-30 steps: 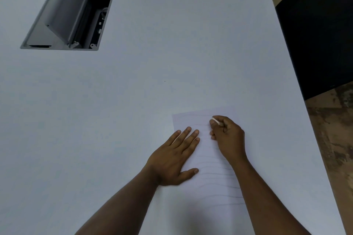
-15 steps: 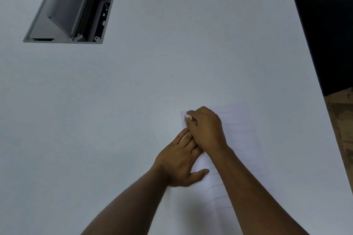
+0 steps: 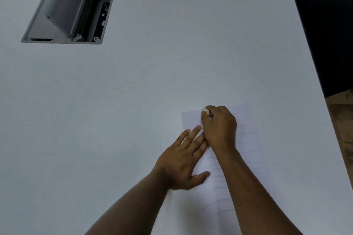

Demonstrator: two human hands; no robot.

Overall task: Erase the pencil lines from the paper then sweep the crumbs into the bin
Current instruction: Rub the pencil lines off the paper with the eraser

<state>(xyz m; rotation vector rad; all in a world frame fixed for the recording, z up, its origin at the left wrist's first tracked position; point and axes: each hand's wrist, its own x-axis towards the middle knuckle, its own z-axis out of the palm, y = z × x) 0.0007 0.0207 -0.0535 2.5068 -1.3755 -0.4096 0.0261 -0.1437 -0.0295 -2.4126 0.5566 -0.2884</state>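
A white sheet of paper (image 3: 246, 139) with faint wavy pencil lines lies on the white table, near its front right part. My left hand (image 3: 183, 160) rests flat on the paper's left side, fingers spread. My right hand (image 3: 219, 126) is closed around a small white eraser (image 3: 205, 110), whose tip touches the paper near its top edge. My right forearm hides the middle of the sheet. No crumbs or bin can be made out.
A grey recessed cable box (image 3: 70, 9) with its lid tilted up is set into the table (image 3: 133, 91) at the far left. The table's right edge runs diagonally, with dark floor (image 3: 328, 34) beyond it.
My right hand with the eraser swept left across the top of the paper, then came back partway right. My left hand has stayed pressed on the sheet.
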